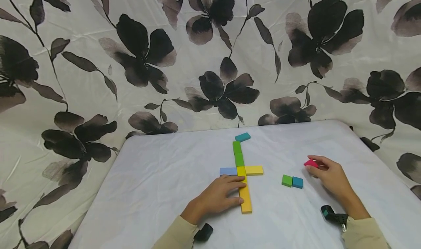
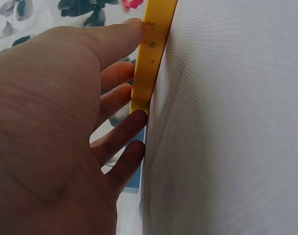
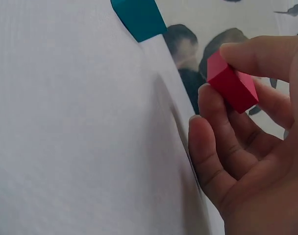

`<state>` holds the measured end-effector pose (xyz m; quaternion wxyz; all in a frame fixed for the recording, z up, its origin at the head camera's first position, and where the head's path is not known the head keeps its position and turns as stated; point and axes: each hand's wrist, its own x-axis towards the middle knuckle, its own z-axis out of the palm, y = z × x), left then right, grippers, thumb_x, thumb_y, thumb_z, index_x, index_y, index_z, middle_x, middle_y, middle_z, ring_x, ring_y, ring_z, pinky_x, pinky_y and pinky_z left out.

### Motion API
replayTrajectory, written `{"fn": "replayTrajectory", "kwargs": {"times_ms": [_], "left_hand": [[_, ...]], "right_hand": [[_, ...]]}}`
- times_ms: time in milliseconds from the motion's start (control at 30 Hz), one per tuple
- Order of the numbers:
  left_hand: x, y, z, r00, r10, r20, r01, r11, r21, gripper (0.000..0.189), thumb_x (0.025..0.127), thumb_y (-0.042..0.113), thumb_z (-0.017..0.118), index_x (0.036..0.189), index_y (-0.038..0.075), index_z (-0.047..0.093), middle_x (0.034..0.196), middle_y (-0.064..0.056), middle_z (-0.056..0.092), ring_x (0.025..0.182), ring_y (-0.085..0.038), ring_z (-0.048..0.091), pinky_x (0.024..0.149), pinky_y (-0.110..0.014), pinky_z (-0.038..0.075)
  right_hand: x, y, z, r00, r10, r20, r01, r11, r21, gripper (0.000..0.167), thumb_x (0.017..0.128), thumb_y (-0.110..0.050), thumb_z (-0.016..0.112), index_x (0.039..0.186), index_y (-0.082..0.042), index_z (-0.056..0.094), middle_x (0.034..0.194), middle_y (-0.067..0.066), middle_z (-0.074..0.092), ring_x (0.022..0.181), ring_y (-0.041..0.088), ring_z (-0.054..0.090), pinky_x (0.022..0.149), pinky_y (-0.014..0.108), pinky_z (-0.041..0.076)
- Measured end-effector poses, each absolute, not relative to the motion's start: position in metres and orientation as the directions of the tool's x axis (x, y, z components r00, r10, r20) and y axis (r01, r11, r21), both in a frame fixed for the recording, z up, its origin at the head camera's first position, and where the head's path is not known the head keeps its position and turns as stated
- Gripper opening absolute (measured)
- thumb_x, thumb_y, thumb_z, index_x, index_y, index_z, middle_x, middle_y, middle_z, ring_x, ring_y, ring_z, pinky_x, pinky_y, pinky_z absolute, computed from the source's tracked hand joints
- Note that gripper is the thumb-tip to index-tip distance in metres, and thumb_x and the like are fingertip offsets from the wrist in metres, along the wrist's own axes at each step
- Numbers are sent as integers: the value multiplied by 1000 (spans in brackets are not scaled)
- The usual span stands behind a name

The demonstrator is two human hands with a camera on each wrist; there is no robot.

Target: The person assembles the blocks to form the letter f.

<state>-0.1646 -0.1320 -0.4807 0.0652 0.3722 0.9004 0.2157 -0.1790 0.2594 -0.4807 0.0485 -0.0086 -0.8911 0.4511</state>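
Note:
My left hand [image 1: 218, 195] lies with fingers extended over a column of yellow blocks [image 1: 246, 204]. Its fingertips and thumb touch the column's left side and top, as the left wrist view shows with a long yellow block [image 2: 154, 54]. A light blue block [image 1: 227, 171] and a yellow block [image 1: 254, 170] extend sideways from the column like arms. Above it run two green blocks [image 1: 239, 159] end to end, topped by a slanted teal block [image 1: 242, 136]. On the right, my right hand [image 1: 330, 174] pinches a small red block [image 3: 232, 83] between thumb and fingers, above the table.
A green block [image 1: 287, 180] and a blue block [image 1: 297, 183] sit side by side between the column and my right hand. White cloth covers the table [image 1: 158, 161], and a floral sheet [image 1: 138, 102] hangs behind its far edge. Both wrists wear black camera mounts [image 1: 204, 233].

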Motion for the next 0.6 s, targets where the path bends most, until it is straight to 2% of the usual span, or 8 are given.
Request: {"fn": "replayTrajectory", "kwargs": {"times_ms": [200, 600], "left_hand": [[-164, -132, -481, -717, 696, 50, 641, 629, 439, 53, 99, 53, 57, 144, 25, 56, 153, 14, 43, 134, -12, 43, 110, -40, 37], [-163, -133, -480, -718, 694, 51, 640, 629, 440, 57, 97, 56, 58, 144, 24, 56, 153, 12, 43, 135, -12, 42, 111, -40, 36]], "right_hand": [[-180, 255, -480, -996, 80, 39, 11, 544, -839, 70, 96, -50, 64, 144, -2, 49, 124, 20, 61, 87, 19, 65, 69, 22, 53], [-182, 254, -477, -992, 125, -12, 73, 491, -868, 73, 95, -52, 63, 146, -2, 47, 123, 19, 59, 87, 12, 67, 71, 16, 52]]}}
